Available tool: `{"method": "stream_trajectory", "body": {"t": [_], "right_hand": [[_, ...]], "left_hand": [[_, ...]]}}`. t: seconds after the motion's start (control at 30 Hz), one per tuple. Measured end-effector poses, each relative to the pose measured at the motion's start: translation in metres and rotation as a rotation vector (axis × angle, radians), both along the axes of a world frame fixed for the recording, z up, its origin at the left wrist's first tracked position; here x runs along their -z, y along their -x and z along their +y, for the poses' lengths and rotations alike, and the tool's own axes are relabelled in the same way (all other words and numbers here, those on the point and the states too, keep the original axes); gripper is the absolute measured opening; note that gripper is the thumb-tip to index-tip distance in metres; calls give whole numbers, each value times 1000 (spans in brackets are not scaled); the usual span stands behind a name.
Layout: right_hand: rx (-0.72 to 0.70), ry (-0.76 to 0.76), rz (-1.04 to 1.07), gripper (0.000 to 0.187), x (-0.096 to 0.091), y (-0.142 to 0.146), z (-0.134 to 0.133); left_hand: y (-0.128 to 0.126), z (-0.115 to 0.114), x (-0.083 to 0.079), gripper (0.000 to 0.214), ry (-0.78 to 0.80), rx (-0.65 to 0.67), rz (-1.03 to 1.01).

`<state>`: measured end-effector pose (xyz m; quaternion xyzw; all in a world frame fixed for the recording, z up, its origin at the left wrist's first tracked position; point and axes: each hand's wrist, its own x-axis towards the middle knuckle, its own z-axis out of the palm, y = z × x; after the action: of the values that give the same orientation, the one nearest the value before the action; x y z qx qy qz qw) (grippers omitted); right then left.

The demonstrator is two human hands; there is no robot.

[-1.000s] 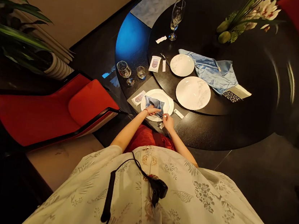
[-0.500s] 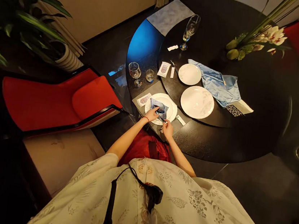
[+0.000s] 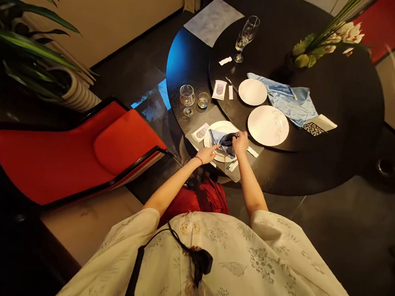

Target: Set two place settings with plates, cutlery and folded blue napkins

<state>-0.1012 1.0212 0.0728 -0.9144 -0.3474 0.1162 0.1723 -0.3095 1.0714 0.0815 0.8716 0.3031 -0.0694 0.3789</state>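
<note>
A blue cloth napkin point(image 3: 216, 137) lies folded on a white plate point(image 3: 211, 126) in front of me. My right hand point(image 3: 241, 144) pinches its raised right end, where a dark rounded fold or loop shows between the fingers; I cannot tell which. My left hand point(image 3: 207, 154), with a red string round the wrist, grips the napkin's near edge with its fingertips. Under the plate is a grey placemat point(image 3: 249, 161). A white printed packet point(image 3: 199, 132) lies left of the plate, and a white chopstick rest or strip point(image 3: 253, 152) is to its right.
A wine glass point(image 3: 187, 98) and a small tumbler point(image 3: 203, 100) stand beyond the placemat. On the raised turntable are two white plates point(image 3: 267, 128), a crumpled blue cloth point(image 3: 293, 102), tall glasses point(image 3: 249, 32) and flowers point(image 3: 348, 34). A red chair point(image 3: 56, 150) stands at my left.
My right hand has moved up and to the far right side of the plate, lifting the napkin's end into a dark fold. My left hand has shifted to the near edge.
</note>
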Motion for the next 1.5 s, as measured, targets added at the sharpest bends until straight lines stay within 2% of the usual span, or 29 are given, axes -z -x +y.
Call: {"method": "stream_trajectory", "body": {"t": [0.13,0.2,0.27,0.33,0.4,0.53,0.63,0.73,0.83,1.03,1.17,1.27,1.33,1.4,1.43,1.5], "right_hand": [[240,90,100,55,6,7,-7],[296,137,154,59,10,10,-9],[292,161,151,58,12,13,-10],[268,176,111,59,10,16,-13],[234,189,69,59,4,20,-15],[193,209,29,56,-7,31,-18],[232,217,65,59,-7,37,-14],[256,238,104,62,1,40,-10],[239,259,107,62,9,38,-11],[220,206,117,62,15,37,-19],[188,131,145,62,13,42,-27],[192,80,160,74,6,52,-42],[199,54,169,79,0,67,-56],[154,65,202,74,-2,91,-72],[90,87,230,69,-1,105,-79],[-137,146,298,62,6,135,-89]], "left_hand": [[57,-5,15,52,52,-98,-5],[69,-10,21,49,85,-102,3],[70,-14,24,46,107,-79,1],[58,-12,24,43,94,-79,-14],[34,-5,22,41,42,-108,-56],[-32,17,17,48,-58,-166,-142],[-75,29,18,47,-71,-177,-82],[-97,37,23,31,-107,-117,6],[-99,45,30,26,-188,-71,17],[-86,57,36,28,-206,-19,-44],[-77,56,31,43,-179,-44,-101],[-61,52,28,55,-152,-40,-186],[-41,46,28,57,-139,-57,-259],[-9,35,31,54,-141,-122,-291],[11,27,33,52,-144,-176,-283],[59,6,41,49,-136,-303,-232]]}}
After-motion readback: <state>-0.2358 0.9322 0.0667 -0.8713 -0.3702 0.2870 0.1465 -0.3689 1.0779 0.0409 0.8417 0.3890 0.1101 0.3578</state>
